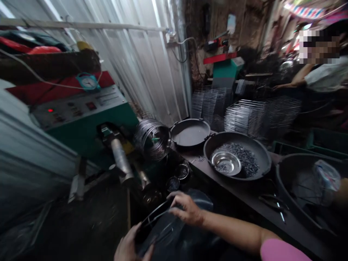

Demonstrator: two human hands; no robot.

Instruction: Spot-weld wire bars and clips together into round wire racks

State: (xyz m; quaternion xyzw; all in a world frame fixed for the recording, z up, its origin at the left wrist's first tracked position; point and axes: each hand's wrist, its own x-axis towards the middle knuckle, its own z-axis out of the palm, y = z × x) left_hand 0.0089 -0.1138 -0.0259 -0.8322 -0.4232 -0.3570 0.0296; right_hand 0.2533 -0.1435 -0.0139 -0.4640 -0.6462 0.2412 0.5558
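In the head view my left hand (131,245) is at the lower edge, its thumb and fingers curled around one end of a thin bent wire frame (155,214). My right hand (187,209) grips the other end, fingers bent inward. Pale curved lines of the frame run between the hands, above dark, shiny material over my lap (179,233). Motion blur and dim light hide the frame's full shape. Just beyond my hands stand two small bowls (182,172) of small metal pieces, beside a machine's metal cylinder (121,159).
A green machine (89,123) with a red top stands at left. Coiled wire (152,139) lies beside it. On the bench are a shallow pan (190,133), a pan of metal pieces (210,148) holding a steel bowl (236,167), and pliers (273,203). Wire racks (244,116) and another person (326,78) are behind.
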